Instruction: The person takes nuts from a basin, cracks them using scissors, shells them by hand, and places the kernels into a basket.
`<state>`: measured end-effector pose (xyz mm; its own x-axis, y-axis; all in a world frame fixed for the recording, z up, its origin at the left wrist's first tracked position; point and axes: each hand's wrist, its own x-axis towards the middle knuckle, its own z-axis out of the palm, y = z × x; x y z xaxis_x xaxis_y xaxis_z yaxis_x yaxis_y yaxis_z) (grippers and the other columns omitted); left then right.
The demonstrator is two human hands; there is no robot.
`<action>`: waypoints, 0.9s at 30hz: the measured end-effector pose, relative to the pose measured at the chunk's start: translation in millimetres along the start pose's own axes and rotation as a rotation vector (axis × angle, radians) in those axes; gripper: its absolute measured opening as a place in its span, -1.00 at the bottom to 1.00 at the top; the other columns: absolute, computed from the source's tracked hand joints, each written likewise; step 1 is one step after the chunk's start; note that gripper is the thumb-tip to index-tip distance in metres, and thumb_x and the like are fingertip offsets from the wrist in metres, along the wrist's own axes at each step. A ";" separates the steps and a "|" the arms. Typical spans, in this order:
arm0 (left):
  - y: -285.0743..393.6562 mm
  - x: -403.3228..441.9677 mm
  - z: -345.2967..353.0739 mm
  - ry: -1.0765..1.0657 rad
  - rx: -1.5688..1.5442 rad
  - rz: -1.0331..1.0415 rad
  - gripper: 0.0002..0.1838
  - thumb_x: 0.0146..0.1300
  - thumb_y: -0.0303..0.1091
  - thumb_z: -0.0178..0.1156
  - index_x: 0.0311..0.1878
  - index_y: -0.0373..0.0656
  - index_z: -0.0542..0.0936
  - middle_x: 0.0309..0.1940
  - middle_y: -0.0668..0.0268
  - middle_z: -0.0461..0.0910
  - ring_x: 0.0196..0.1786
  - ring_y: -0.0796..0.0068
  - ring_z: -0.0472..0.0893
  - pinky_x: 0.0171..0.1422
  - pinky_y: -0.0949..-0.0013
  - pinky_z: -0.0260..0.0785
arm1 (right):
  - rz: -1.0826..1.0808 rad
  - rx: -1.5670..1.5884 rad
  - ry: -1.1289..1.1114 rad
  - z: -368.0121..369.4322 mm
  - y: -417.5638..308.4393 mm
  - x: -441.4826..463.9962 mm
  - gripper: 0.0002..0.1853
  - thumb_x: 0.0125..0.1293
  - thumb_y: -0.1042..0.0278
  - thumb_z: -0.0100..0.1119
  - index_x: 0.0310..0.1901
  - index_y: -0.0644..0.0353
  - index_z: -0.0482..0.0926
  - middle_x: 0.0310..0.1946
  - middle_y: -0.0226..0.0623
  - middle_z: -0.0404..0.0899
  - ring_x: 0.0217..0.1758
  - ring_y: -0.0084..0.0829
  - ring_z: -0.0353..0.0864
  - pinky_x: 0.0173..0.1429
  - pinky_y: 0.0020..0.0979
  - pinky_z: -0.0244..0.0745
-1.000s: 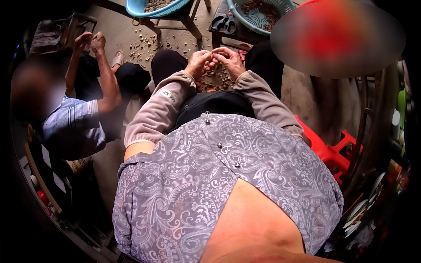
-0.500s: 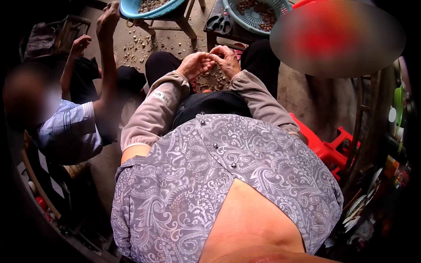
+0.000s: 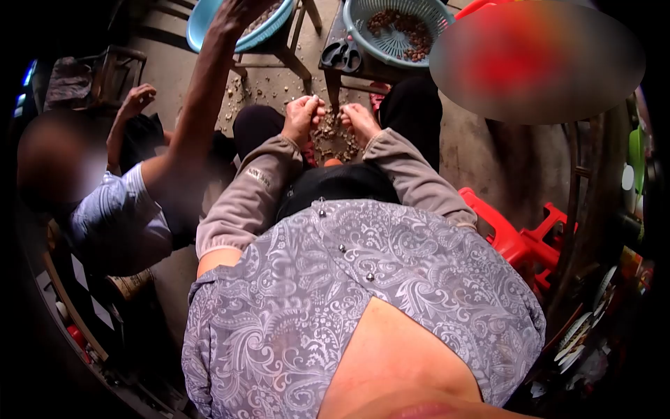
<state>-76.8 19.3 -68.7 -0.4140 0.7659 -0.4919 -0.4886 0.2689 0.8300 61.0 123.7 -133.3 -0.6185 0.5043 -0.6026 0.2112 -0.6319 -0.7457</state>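
Above my lap, my left hand [image 3: 301, 120] is closed, thumb and fingers pinched around a small pale bit too small to name. Beside it and apart, my right hand [image 3: 361, 124] has its fingers curled together; what they hold, if anything, is hidden. Broken shells [image 3: 335, 143] lie on the floor below, between my knees. Ahead to the right, a blue-green plastic basket [image 3: 354, 29] contains brown nut-like pieces [image 3: 412, 31]. A pair of dark-handled scissors [image 3: 342, 57] lies next to that basket. Small pale rounded pieces [image 3: 264, 19] fill part of a light-blue basin [image 3: 200, 26].
A wooden stool [image 3: 333, 84] bears the basket and scissors; another wooden seat [image 3: 289, 63] supports the basin. On my left, a co-worker's arm [image 3: 192, 115] reaches across the basin. A red plastic stool [image 3: 513, 241] stands at my right. More shell bits [image 3: 241, 98] litter the floor.
My hands have come apart from each other, the left one moving left. The co-worker's raised arm has swung right, over the basin. The view has shifted slightly.
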 end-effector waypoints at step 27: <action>35.3 26.5 13.6 0.137 0.716 0.499 -0.79 0.22 -0.43 0.09 -0.09 -0.24 0.54 -0.35 0.27 0.64 -0.33 0.56 0.59 -0.22 0.48 0.45 | -0.145 0.468 -0.079 13.3 -25.9 -23.1 -0.87 0.26 0.50 0.13 -0.16 0.18 0.50 -0.31 -0.35 0.60 -0.33 -0.56 0.59 -0.28 -0.59 0.52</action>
<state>-94.6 57.0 -48.9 -0.5617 0.8272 -0.0175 0.3530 0.2587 0.8992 59.8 120.6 -96.3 -0.6758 0.5719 -0.4650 -0.2326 -0.7641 -0.6017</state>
